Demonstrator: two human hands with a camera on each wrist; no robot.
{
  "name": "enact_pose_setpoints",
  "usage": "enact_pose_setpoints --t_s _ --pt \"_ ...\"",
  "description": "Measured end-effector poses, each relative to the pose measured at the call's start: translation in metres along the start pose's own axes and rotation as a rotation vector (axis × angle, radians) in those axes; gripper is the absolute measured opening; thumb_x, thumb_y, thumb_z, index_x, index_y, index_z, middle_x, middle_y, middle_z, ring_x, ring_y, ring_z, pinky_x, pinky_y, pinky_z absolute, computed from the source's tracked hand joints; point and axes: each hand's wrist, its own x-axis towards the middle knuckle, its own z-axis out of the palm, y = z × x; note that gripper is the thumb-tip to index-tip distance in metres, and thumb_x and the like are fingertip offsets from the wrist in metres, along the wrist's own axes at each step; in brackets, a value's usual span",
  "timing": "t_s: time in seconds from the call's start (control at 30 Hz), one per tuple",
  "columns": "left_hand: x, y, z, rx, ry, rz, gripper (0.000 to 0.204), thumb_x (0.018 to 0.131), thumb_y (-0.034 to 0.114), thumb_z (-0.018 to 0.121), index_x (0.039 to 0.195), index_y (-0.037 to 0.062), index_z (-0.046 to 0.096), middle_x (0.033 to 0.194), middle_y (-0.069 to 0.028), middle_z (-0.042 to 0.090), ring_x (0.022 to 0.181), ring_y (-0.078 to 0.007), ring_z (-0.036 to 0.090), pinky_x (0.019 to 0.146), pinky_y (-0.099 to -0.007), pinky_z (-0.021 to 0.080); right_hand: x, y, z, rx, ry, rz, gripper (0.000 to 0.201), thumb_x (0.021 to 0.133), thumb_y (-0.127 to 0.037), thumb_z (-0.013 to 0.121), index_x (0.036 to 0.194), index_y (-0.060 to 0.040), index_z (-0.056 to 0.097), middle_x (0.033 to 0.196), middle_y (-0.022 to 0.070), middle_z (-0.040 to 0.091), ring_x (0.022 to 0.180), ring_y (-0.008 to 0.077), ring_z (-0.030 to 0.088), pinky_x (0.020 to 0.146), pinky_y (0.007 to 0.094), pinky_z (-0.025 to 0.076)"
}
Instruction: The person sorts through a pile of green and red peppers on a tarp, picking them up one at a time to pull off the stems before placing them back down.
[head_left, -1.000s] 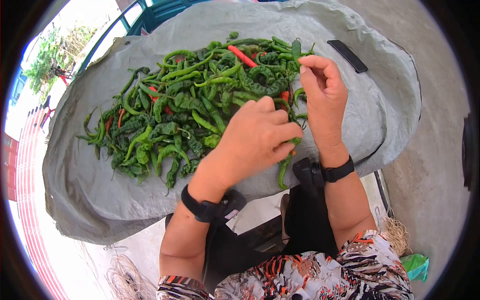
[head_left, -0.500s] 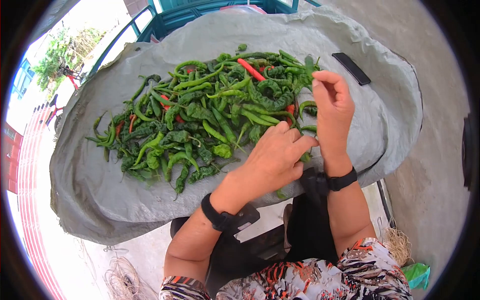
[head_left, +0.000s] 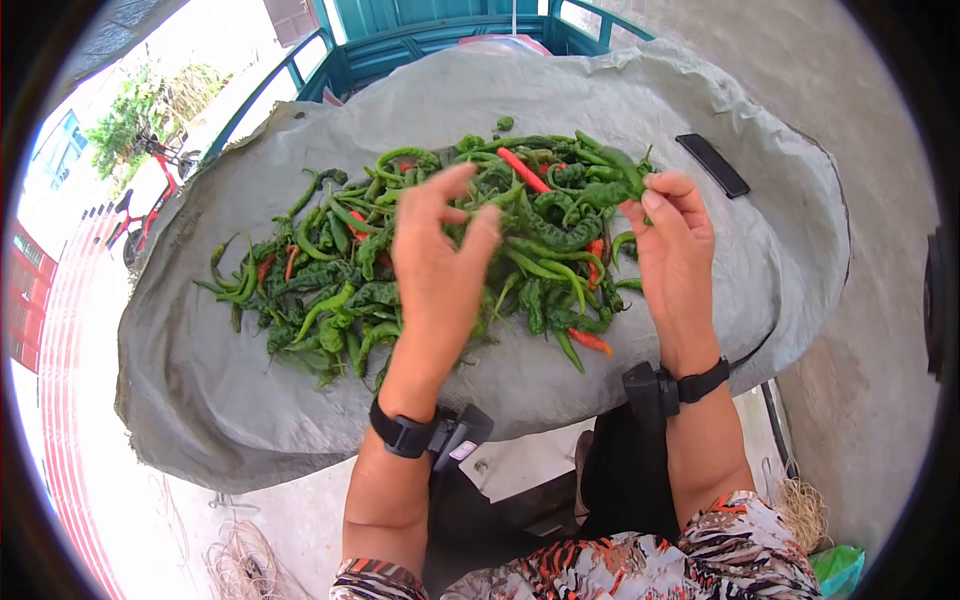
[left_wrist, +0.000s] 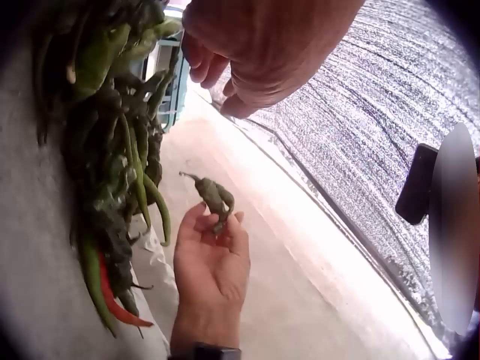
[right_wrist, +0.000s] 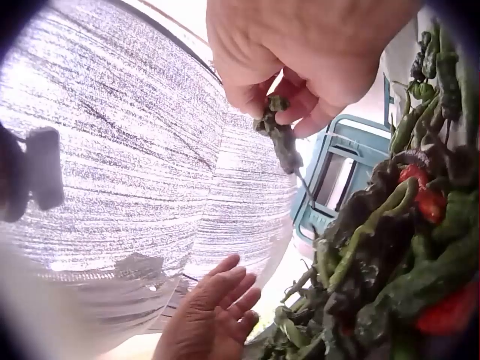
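In the head view my left hand (head_left: pixel 440 275), slightly blurred, hovers over the left-centre of a pile of green peppers (head_left: pixel 550 260), thumb and fingers apart. My right hand (head_left: pixel 680 250) is at the pile's right side, pinching a green pepper (head_left: pixel 628 172) between thumb and fingers. The left wrist view shows that wrinkled pepper (left_wrist: pixel 213 196) above my right hand's (left_wrist: pixel 213 262) fingertips. Seen from the right wrist, its thin stem points down from the grip, and my left hand (right_wrist: pixel 214 311) has relaxed fingers, nothing visible in them. Red peppers (head_left: pixel 523 170) lie among the green ones.
The pile lies on a large grey cloth (head_left: pixel 570 405) with raised, creased edges. A black phone-like slab (head_left: pixel 712 165) rests at its right. Behind stands a teal metal frame (head_left: pixel 375 20); dry fibres (head_left: pixel 803 515) and a green bag (head_left: pixel 838 570) are at lower right.
My left hand has moved left from beside my right wrist to over the pile, its fingers spreading. My right hand still pinches a pepper. The head view has shifted, showing more behind the cloth.
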Motion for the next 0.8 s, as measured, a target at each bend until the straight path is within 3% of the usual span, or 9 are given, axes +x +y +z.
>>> enact_pose_setpoints --t_s 0.1,0.2,0.3,0.4,0.5,0.6,0.7,0.8 --pt "-0.007 0.004 0.013 0.008 -0.150 0.114 0.035 0.091 0.014 0.072 0.124 0.0063 0.064 0.097 -0.0025 0.067 0.087 -0.0111 0.059 0.071 -0.0252 0.045 -0.004 -0.002 0.013 0.074 -0.053 0.089 0.016 0.094 0.000 0.061 0.109 -0.0059 0.062 0.107 0.0020 0.064 0.098 0.0122 0.061 0.096 0.0352 0.050" --pt "-0.011 0.004 0.017 0.119 -0.228 0.194 0.025 0.089 0.013 0.071 0.111 0.0031 0.068 0.084 -0.0074 0.065 0.082 -0.0225 0.058 0.077 -0.0359 0.049 -0.009 -0.003 0.021 0.164 -0.085 0.156 0.018 0.094 0.000 0.061 0.111 -0.0062 0.062 0.108 0.0019 0.064 0.099 0.0130 0.061 0.097 0.0353 0.050" --pt "-0.014 0.002 0.019 -0.030 -0.305 0.094 0.016 0.097 0.015 0.064 0.109 0.0048 0.068 0.083 -0.0012 0.062 0.078 -0.0106 0.057 0.071 -0.0245 0.043 -0.009 -0.001 0.019 0.198 -0.125 0.171 0.019 0.093 0.000 0.061 0.111 -0.0062 0.062 0.109 0.0017 0.063 0.099 0.0132 0.061 0.097 0.0361 0.050" --pt "-0.013 0.014 0.011 -0.538 -0.526 -0.164 0.019 0.101 0.019 0.059 0.104 0.0033 0.068 0.076 0.0002 0.059 0.070 -0.0089 0.053 0.067 -0.0231 0.042 -0.005 -0.005 0.010 0.182 -0.081 0.207 0.020 0.093 0.000 0.062 0.112 -0.0060 0.062 0.109 0.0016 0.063 0.098 0.0129 0.061 0.097 0.0348 0.050" --pt "-0.013 0.023 0.010 -0.542 -0.503 -0.218 0.025 0.104 0.024 0.054 0.100 0.0023 0.067 0.071 0.0019 0.055 0.067 -0.0068 0.049 0.064 -0.0224 0.041 -0.002 -0.005 0.008 0.164 -0.033 0.174 0.020 0.093 0.000 0.062 0.112 -0.0060 0.062 0.106 0.0014 0.063 0.096 0.0130 0.062 0.095 0.0335 0.051" --pt "-0.015 0.012 0.014 -0.376 -0.391 -0.166 0.026 0.103 0.024 0.054 0.100 0.0026 0.067 0.068 0.0021 0.054 0.065 -0.0059 0.048 0.061 -0.0228 0.040 0.004 -0.006 -0.007 0.090 0.050 0.066 0.019 0.094 -0.003 0.064 0.113 -0.0048 0.063 0.103 0.0017 0.065 0.095 0.0119 0.061 0.093 0.0297 0.050" --pt "-0.015 0.012 0.015 -0.336 -0.347 -0.164 0.026 0.103 0.025 0.053 0.100 0.0031 0.067 0.067 0.0023 0.053 0.063 -0.0057 0.047 0.059 -0.0227 0.040 0.009 -0.001 -0.021 -0.573 0.223 -0.046 0.018 0.095 -0.007 0.064 0.113 -0.0028 0.064 0.103 0.0024 0.066 0.095 0.0101 0.060 0.091 0.0271 0.048" --pt "-0.016 0.009 0.015 -0.314 -0.348 -0.136 0.026 0.103 0.026 0.054 0.101 0.0035 0.067 0.068 0.0020 0.054 0.062 -0.0057 0.047 0.057 -0.0224 0.040 0.010 0.001 -0.013 -0.652 0.197 -0.009 0.020 0.097 -0.014 0.064 0.114 -0.0013 0.064 0.107 0.0040 0.067 0.098 0.0101 0.059 0.090 0.0257 0.046"
